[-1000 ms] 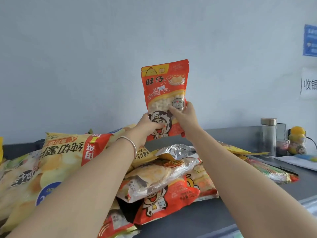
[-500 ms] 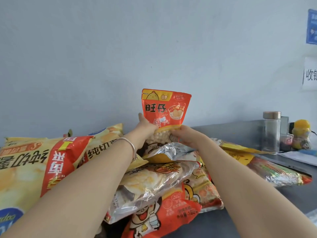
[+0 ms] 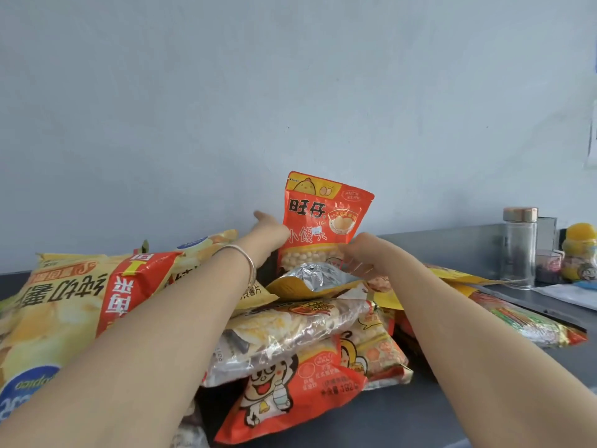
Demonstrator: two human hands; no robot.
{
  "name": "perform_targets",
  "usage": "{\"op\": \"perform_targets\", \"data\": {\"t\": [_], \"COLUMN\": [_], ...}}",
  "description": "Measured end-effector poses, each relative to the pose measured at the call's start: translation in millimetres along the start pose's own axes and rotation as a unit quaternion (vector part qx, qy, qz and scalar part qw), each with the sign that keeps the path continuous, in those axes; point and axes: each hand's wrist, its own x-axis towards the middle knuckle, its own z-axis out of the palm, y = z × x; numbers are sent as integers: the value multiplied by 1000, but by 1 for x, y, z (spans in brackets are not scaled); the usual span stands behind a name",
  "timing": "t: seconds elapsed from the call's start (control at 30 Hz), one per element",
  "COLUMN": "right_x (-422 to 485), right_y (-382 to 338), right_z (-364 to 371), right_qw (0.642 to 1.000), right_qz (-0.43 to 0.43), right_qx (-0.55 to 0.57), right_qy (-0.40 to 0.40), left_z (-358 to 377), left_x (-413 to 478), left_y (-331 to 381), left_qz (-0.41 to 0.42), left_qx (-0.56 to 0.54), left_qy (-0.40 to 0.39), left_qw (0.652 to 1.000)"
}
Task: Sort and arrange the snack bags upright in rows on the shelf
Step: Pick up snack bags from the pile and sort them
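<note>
An orange snack bag [image 3: 326,215] with a chick on top stands upright against the pale wall, behind the heap of bags. My left hand [image 3: 269,232] lies against the bag's left edge with one digit stretched away from it; its other fingertips are hidden. My right hand [image 3: 357,252] curls its fingers round the bag's lower right corner. The bag's base is hidden behind a yellow bag with a silver inside [image 3: 310,279].
A heap of bags lies flat on the grey shelf [image 3: 436,412]: a large yellow chip bag [image 3: 64,305] at left, a clear rice-cracker bag [image 3: 290,331], an orange cartoon bag [image 3: 300,392], a colourful bag [image 3: 523,324] at right. A glass jar [image 3: 519,250] and a yellow container [image 3: 580,253] stand far right.
The orange bag came down from mid-air to stand behind the heap against the wall. My left hand loosened from a grip to a touch at its edge.
</note>
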Motion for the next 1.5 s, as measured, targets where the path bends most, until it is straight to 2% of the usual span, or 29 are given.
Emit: {"op": "perform_targets", "data": {"t": [0.17, 0.27, 0.33, 0.53, 0.7, 0.8, 0.83, 0.93, 1.0, 1.1, 1.17, 1.27, 1.37, 1.5], "right_x": [-25, -40, -49, -87, -111, -119, -121, -129, -136, -147, -154, -165, -170, -170], "right_y": [-3, -10, -17, -36, -41, -33, -29, -18, -13, -8, -2, 8, 20, 26], "right_z": [-7, -4, 4, 29, 34, 35, 36, 39, 43, 56, 66, 71, 66, 59], "right_qw": [999, 994, 984, 946, 926, 924, 925, 918, 918, 947, 957, 964, 975, 982], "right_qz": [-38, -106, -175, -299, -343, -337, -335, -300, -251, -191, -185, -204, -179, -132], "right_qx": [13, 11, -35, -128, -157, -180, -176, -170, -193, -212, -199, -147, -98, -105], "right_qy": [26, 20, 17, 9, 22, 19, 41, 194, 238, 149, 101, 82, 83, 85], "left_z": [-11, -14, -17, -36, -46, -44, -43, -41, -43, -45, -43, -36, -30, -25], "left_x": [-38, -64, -73, -108, -121, -126, -127, -128, -131, -137, -142, -151, -158, -161], "left_y": [3, 1, -5, -24, -33, -35, -37, -45, -51, -63, -71, -78, -80, -83], "left_qz": [77, 149, 183, 210, 242, 254, 257, 269, 275, 284, 282, 285, 295, 311], "left_qx": [30, 121, 163, 227, 258, 276, 287, 331, 357, 396, 416, 473, 510, 504], "left_qy": [-31, -11, 6, 34, 43, 24, 15, 8, 8, -23, -55, -69, -31, 16], "left_qw": [996, 981, 970, 950, 934, 927, 923, 905, 893, 873, 863, 831, 808, 806]}}
